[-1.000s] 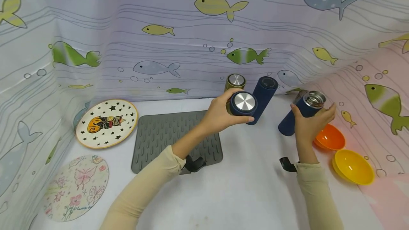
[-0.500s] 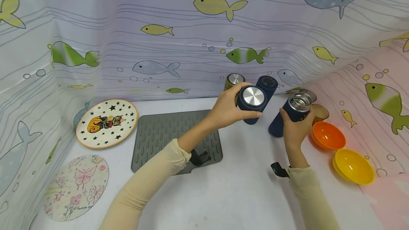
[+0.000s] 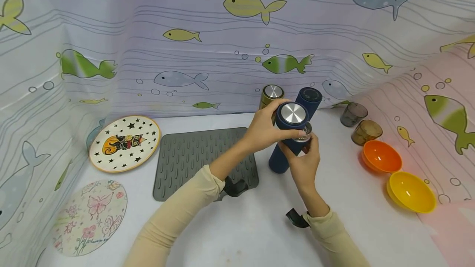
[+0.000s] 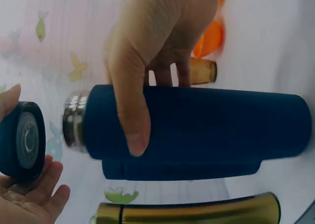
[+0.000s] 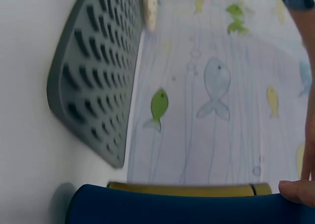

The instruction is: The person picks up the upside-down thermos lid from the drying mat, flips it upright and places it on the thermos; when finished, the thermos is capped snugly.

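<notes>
Head view, left hand [image 3: 265, 129]: fingers curled round a navy flask lid [image 3: 292, 115] with a steel top, held just above the flask mouth.
Head view, right hand [image 3: 302, 162]: wrapped round the upper part of the open navy flask [image 3: 279, 160], which stands tilted on the white worktop [image 3: 259, 234].
Head view, behind: a second capped navy flask [image 3: 311, 96] and a gold flask [image 3: 271, 94] stand just behind the hands, near the fish-print curtain.
Head view, right side: two smoky tumblers [image 3: 365, 131], an orange bowl [image 3: 382, 156] and a yellow bowl [image 3: 411, 191], well apart from the hands.
Head view, left side: grey ribbed mat [image 3: 185, 155], starred plate [image 3: 124, 143], floral round mat [image 3: 89, 217].
Left wrist view: thumb and fingers of the right hand [image 4: 147, 51] clasp the navy flask [image 4: 216, 123] near its steel threaded mouth; the lid [image 4: 22, 140] sits in the left hand [image 4: 29, 199], apart from the mouth; the gold flask [image 4: 192, 211] lies along the lower edge.
Right wrist view: the navy flask body [image 5: 167, 204] fills the bottom, the gold flask [image 5: 187, 188] just beyond; one fingertip [image 5: 298, 190] rests on the navy body; the grey mat [image 5: 93, 71] lies beyond.
</notes>
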A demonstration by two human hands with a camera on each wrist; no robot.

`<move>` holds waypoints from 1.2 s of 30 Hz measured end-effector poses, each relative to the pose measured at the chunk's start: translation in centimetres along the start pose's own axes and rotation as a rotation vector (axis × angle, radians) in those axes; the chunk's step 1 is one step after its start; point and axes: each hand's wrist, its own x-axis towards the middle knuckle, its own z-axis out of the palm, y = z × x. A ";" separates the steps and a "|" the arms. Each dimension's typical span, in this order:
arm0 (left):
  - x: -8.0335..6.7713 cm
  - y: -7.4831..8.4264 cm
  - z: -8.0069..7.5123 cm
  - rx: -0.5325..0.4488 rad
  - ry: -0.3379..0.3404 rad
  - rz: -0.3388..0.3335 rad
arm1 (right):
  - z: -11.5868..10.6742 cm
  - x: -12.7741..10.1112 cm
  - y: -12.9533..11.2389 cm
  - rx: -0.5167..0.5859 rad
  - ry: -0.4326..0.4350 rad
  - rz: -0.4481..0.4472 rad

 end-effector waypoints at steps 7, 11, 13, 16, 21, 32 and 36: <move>-0.4 -1.3 0.3 -0.003 -0.011 -0.030 | 1.1 -1.4 -0.5 0.040 -0.050 0.014; -0.4 -2.1 0.7 -0.017 -0.028 -0.040 | 1.2 -1.7 -1.2 0.039 -0.049 0.021; -0.5 -2.5 0.8 -0.022 -0.035 -0.046 | 1.2 -1.9 -2.0 0.031 -0.052 0.012; -0.6 -3.0 1.1 -0.022 -0.041 -0.050 | 1.1 -2.1 -3.3 0.012 -0.066 -0.008; -1.0 -3.9 1.4 -0.011 -0.060 -0.038 | 1.1 -2.3 -3.7 -0.003 -0.069 -0.038; -1.2 -5.0 1.6 -0.032 -0.108 -0.018 | 1.3 -2.5 -3.0 -0.001 -0.059 -0.096; -0.9 -5.0 2.2 -0.037 -0.039 0.005 | 1.3 -2.5 -3.0 0.000 -0.065 -0.095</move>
